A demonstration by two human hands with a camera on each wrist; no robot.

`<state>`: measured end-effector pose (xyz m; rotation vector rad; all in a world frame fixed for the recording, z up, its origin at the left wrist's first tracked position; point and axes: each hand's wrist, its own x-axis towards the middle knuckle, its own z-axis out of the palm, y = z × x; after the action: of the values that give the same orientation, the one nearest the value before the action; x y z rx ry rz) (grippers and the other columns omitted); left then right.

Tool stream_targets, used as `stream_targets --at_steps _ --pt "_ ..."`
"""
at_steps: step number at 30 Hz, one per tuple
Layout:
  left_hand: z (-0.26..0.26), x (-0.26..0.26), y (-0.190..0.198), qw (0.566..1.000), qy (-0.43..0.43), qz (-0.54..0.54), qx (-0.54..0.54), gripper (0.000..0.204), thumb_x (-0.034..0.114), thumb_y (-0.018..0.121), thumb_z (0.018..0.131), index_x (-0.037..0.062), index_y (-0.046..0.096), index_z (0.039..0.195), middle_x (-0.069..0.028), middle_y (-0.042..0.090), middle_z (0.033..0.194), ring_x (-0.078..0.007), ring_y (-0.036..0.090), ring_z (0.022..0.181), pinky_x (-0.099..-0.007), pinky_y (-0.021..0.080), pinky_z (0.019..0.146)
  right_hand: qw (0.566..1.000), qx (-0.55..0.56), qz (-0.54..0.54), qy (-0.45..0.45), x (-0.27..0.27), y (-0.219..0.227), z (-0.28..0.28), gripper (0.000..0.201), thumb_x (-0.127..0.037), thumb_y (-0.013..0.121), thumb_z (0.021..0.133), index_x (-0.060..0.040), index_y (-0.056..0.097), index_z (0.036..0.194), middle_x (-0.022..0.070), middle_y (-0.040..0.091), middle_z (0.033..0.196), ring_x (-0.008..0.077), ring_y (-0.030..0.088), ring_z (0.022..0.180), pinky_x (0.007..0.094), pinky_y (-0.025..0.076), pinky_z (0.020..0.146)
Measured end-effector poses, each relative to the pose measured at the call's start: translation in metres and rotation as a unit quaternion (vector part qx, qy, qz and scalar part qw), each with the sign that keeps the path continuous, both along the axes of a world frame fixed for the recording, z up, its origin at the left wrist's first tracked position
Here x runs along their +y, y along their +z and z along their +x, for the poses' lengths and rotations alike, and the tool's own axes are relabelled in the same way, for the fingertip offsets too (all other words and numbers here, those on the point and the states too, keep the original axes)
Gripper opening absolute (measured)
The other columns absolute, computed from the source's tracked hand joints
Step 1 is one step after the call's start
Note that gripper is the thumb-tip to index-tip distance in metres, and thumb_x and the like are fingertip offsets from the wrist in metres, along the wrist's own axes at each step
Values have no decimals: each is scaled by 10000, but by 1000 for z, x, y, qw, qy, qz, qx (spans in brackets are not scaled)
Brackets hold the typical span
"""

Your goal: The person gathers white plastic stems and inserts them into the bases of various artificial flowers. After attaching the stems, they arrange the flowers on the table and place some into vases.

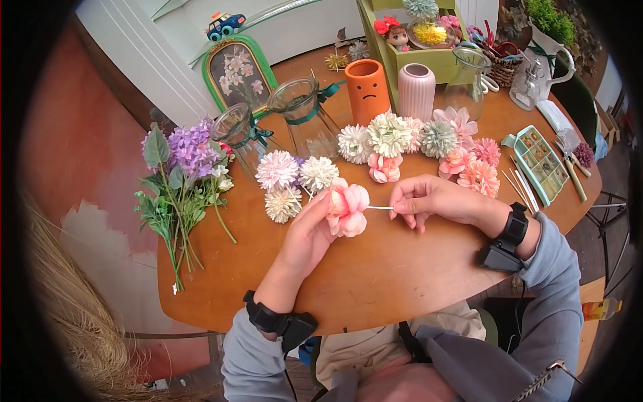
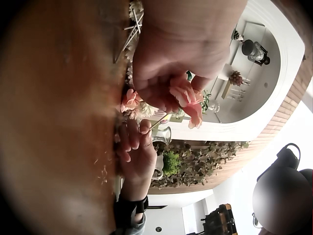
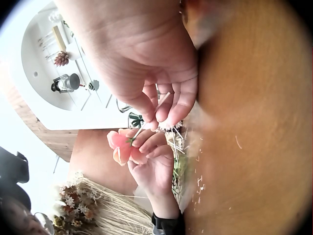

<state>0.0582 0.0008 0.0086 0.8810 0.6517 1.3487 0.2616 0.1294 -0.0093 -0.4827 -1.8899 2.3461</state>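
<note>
A pink artificial flower (image 1: 349, 210) is held in my left hand (image 1: 305, 236), over the front middle of the table. A thin white stick (image 1: 380, 208) runs sideways from the flower to my right hand (image 1: 439, 199), which pinches it between thumb and fingers. In the right wrist view the stick (image 3: 165, 99) meets the green base (image 3: 130, 140) on the underside of the bloom. Pale pink, cream and white flower heads (image 1: 276, 170) lie just beyond the left hand. More pink and coral flower heads (image 1: 478, 177) lie past the right hand.
Purple flowers with leafy stems (image 1: 194, 151) lie at the left. Glass vases (image 1: 305, 114), an orange face vase (image 1: 367, 90) and a ribbed pink vase (image 1: 416, 90) stand behind. At the right are loose white sticks (image 1: 524, 187), a green compartment box (image 1: 539, 164) and tools (image 1: 575, 177).
</note>
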Motion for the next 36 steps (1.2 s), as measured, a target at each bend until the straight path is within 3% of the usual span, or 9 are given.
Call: stream_targets --at_steps 1,7,13,16,22,25,28,31,36 --pt "-1 1 -1 1000 -10 6 -18 213 274 362 977 79 448 974 -18 418 843 -97 359 653 -244 304 641 1000 0 2 0 0 0 0 201 -241 558 922 -43 582 945 -9 608 887 38 546 663 182 481 562" --pt "-3 0 -4 998 49 -27 -25 225 264 333 978 82 435 894 -18 373 813 -105 332 612 -246 301 635 1000 1 8 4 -1 1 0 192 -230 555 923 -40 582 940 -11 608 875 37 546 668 183 481 564" --pt "-13 -3 -11 994 90 -52 -31 302 330 343 956 78 507 989 -19 462 795 -154 439 729 -298 373 663 1000 -4 18 14 0 1 0 179 -225 550 925 -49 581 929 -13 608 879 39 541 679 188 476 577" --pt "-18 -1 -11 991 111 -52 -58 329 360 330 973 80 503 979 -14 434 767 -151 429 723 -288 381 648 1000 0 17 4 -2 3 1 176 -230 558 920 -56 583 926 -14 608 881 42 535 684 193 474 600" --pt "-13 -1 -8 991 98 -89 -18 443 469 293 980 91 505 1072 -15 554 842 -124 526 783 -255 428 673 998 55 12 -41 -1 -1 2 161 -220 571 909 -59 581 925 0 619 901 59 533 671 197 470 641" --pt "-18 1 -11 997 6 -44 -62 398 420 327 986 84 471 1145 -39 575 932 -125 542 864 -252 445 706 994 81 -21 -65 0 0 2 141 -193 576 902 -56 567 936 23 629 891 74 569 711 204 479 649" --pt "-11 -2 -11 995 65 -71 5 375 376 369 984 74 441 1194 -74 570 1040 -133 549 927 -252 448 747 992 104 -7 -76 -1 5 2 130 -167 579 895 -53 549 950 49 641 878 105 619 796 220 497 663" --pt "-11 -4 -12 997 33 -65 21 302 270 417 970 66 443 1192 -92 541 1124 -140 546 943 -264 448 768 989 115 2 -92 -3 7 2 117 -151 573 897 -52 536 948 81 659 903 144 646 883 233 514 684" --pt "-20 -4 -18 997 -2 -76 -11 249 139 468 886 64 458 1123 -85 516 1082 -175 551 943 -306 468 783 986 117 -23 -115 -6 14 4 98 -144 544 914 -50 518 920 133 669 975 181 650 939 251 529 720"
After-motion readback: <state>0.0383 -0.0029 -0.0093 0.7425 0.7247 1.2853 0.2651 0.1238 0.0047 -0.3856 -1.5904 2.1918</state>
